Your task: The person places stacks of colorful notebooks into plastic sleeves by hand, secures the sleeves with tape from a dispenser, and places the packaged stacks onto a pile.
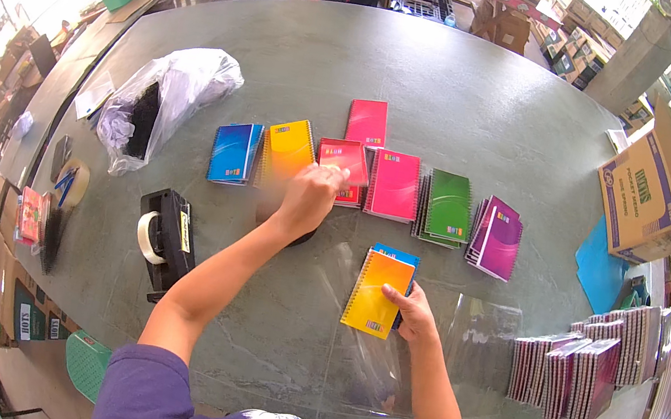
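My right hand [416,312] grips a yellow spiral notebook [377,292] with a blue notebook [399,255] under it, thumb on the yellow cover. My left hand [313,193] reaches to the row and pinches a red notebook [341,157] by its near edge, over more red ones. Left of it lie a blue notebook stack [231,153] and a yellow stack [289,144]. To its right are a pink stack [394,184], a green stack [448,206] and a purple stack [497,239]. Another pink-red notebook [367,121] lies behind the row.
A black tape dispenser [171,240] stands left of my left arm, with a plastic bag [187,87] beyond it. Clear plastic sleeves [472,348] lie beside my right forearm. Stacked spiral notebooks [566,372] and an open carton [645,190] occupy the right side.
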The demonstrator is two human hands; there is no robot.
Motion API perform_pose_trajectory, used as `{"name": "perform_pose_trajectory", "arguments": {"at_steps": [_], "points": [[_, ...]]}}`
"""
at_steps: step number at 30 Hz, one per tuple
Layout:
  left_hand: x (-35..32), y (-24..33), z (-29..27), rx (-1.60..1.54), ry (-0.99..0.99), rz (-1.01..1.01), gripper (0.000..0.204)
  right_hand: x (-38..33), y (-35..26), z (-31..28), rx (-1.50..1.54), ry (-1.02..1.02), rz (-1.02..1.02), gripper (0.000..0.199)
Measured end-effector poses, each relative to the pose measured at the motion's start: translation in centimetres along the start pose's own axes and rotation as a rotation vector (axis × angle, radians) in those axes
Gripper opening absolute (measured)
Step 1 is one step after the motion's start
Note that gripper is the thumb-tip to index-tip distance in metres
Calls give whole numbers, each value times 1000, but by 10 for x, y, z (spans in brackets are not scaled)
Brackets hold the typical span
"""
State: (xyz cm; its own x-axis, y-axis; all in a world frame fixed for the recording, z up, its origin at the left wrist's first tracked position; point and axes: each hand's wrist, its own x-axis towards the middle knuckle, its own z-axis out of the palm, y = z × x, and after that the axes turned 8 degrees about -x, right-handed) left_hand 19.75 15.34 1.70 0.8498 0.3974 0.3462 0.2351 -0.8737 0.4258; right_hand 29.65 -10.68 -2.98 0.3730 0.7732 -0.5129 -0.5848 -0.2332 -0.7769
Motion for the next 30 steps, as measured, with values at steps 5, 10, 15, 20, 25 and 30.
{"name": "perform_pose_trajectory", "arguments": {"at_steps": [5,10,15,20,25,30], "points": [[-36,105,17,-120,-38,513,19,-7,-28,-3,428,-141,91,47],[18,90,52,-155,24,258,26,-23,-14,-29,229,-78,-62,47],[41,50,62,146,-127,164,32,-44,-17,-63,219,-19,-100,43],[-1,139,32,-45,103,389,30,-41,-30,-63,482,-10,-108,52],[-49,159,62,-47,-126,612,36,-23,-16,-70,309,-46,-81,63],[10,122,10,-107,217,490,36,-30,-9,-71,199,24,-55,56]]}}
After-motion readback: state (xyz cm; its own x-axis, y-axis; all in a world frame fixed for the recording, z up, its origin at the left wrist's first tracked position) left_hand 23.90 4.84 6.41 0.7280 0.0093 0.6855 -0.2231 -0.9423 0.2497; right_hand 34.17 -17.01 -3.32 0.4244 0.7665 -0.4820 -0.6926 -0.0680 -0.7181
